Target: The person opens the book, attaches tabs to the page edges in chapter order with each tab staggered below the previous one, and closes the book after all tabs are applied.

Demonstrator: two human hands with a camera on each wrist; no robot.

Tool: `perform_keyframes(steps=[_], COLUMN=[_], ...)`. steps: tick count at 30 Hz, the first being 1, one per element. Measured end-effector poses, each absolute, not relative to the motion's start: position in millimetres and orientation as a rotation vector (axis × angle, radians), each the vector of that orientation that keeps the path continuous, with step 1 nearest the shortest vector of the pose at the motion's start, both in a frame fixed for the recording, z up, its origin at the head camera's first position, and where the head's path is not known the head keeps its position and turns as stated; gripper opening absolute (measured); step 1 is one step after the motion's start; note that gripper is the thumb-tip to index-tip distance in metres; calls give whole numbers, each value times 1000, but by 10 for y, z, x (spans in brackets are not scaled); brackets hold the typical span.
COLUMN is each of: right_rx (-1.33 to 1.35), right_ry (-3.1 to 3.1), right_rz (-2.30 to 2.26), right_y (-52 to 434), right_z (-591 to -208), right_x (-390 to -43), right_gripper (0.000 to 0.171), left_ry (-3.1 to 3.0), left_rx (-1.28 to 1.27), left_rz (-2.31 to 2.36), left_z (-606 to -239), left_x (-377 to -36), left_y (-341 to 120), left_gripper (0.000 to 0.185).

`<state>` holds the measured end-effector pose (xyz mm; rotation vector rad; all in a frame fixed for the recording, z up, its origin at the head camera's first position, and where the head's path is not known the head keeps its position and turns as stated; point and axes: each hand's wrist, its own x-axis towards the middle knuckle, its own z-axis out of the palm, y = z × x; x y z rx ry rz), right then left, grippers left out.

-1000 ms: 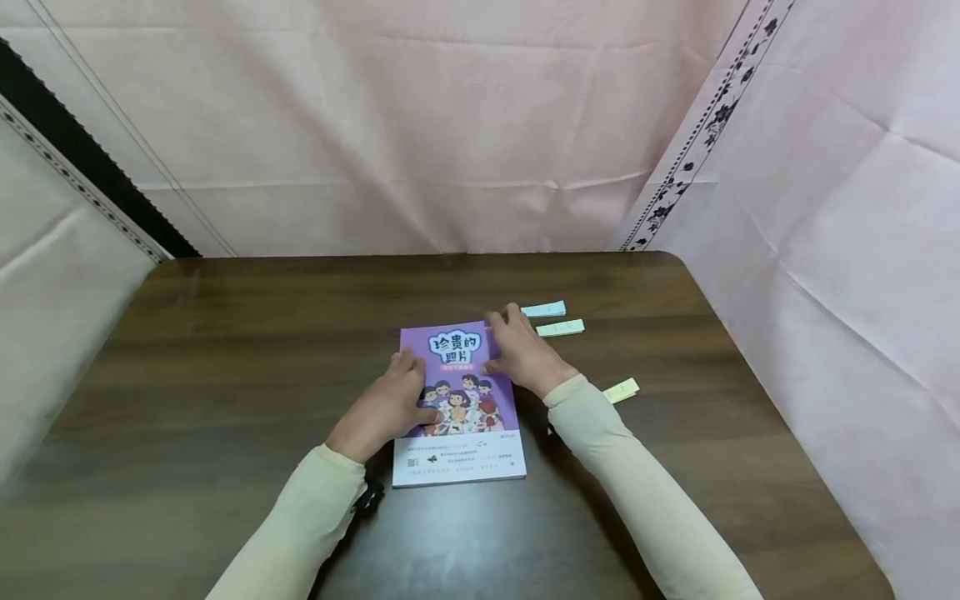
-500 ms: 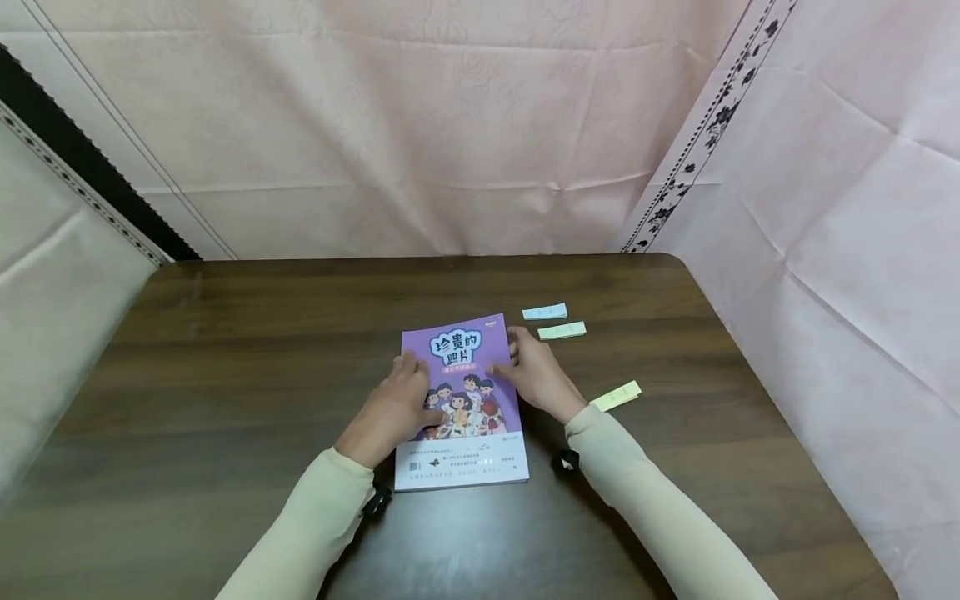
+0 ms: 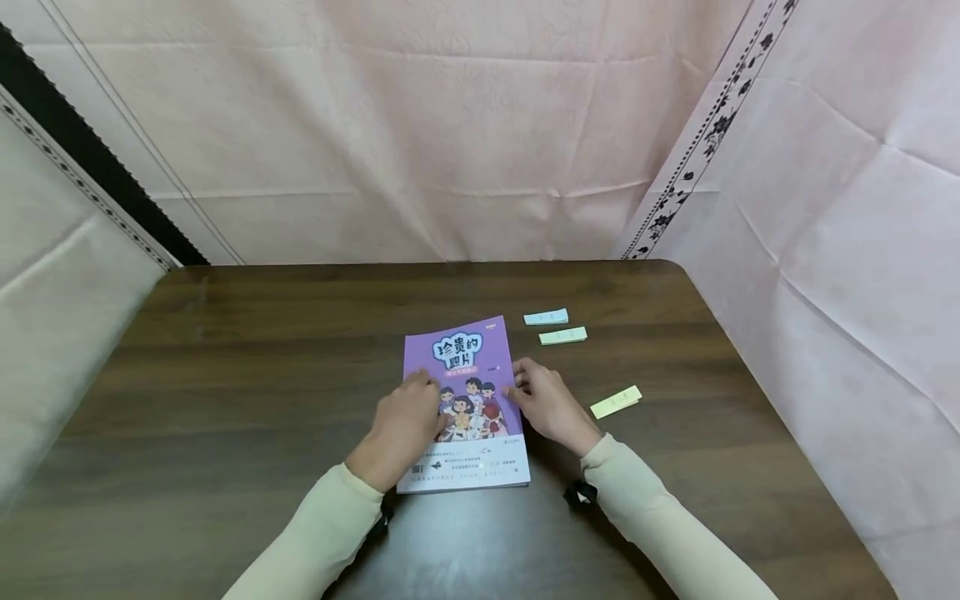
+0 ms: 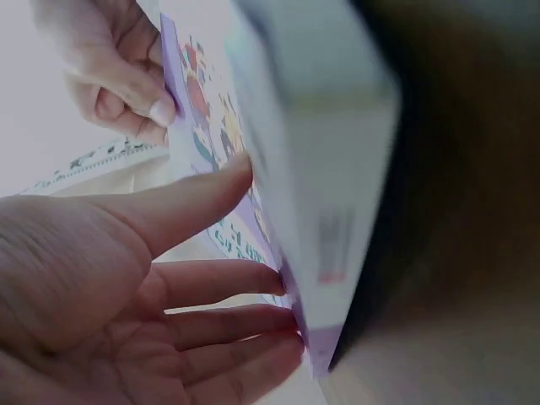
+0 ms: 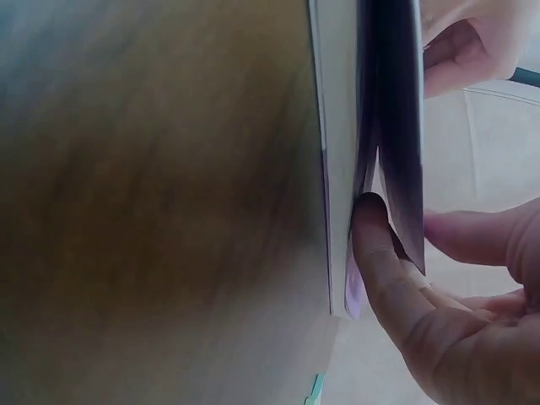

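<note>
A purple book [image 3: 457, 392] with cartoon children and a white lower band lies flat on the table, its front cover facing up. My left hand [image 3: 401, 429] rests on its left side. In the left wrist view, the thumb touches the cover and the nearly straight fingers meet the book near its spine [image 4: 329, 228]. At the right edge, my right hand [image 3: 551, 408] pinches the front cover [image 5: 401, 152]. The right wrist view has the thumb on the outer face and a finger [image 5: 375, 236] under the cover, which stands slightly off the pages [image 5: 342, 169].
Right of the book lie a blue paper strip [image 3: 546, 317], a green strip [image 3: 562, 336] and, nearer me, a yellow strip [image 3: 617, 402]. The brown wooden table [image 3: 225, 400] ends at a pale cloth backdrop [image 3: 450, 150].
My right hand has slid down along the book's right edge from near the top corner, and now pinches the cover. My left hand stays on the left side, shifted slightly toward me.
</note>
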<state>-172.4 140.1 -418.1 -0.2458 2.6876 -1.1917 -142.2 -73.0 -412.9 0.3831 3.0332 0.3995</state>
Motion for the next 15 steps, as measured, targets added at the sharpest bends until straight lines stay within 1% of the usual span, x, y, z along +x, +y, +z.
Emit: perform_keyframes(steps=[2, 4, 9, 11, 15], right_rx=[-250, -273, -448, -556, -744], right_ry=[2688, 2677, 2591, 2551, 2481], right_rz=[-1195, -1209, -1271, -1275, -1213], right_y=[1405, 1396, 1329, 1291, 1221], right_z=[-4177, -4162, -4101, -4085, -4069], right_x=[-1694, -1655, -1514, -1452, -1338], right_gripper=[32, 39, 58, 64, 71], left_ry=[3045, 3036, 2902, 2812, 2609], left_rx=[401, 402, 350, 309, 224], left_rz=[449, 528, 851, 988, 1221], left_z=[-4148, -4164, -4180, -4161, -4098], left_x=[-1407, -1410, -1464, -1492, -1546], left_y=[-702, -690, -717, -737, -787], left_gripper=[32, 33, 53, 58, 72])
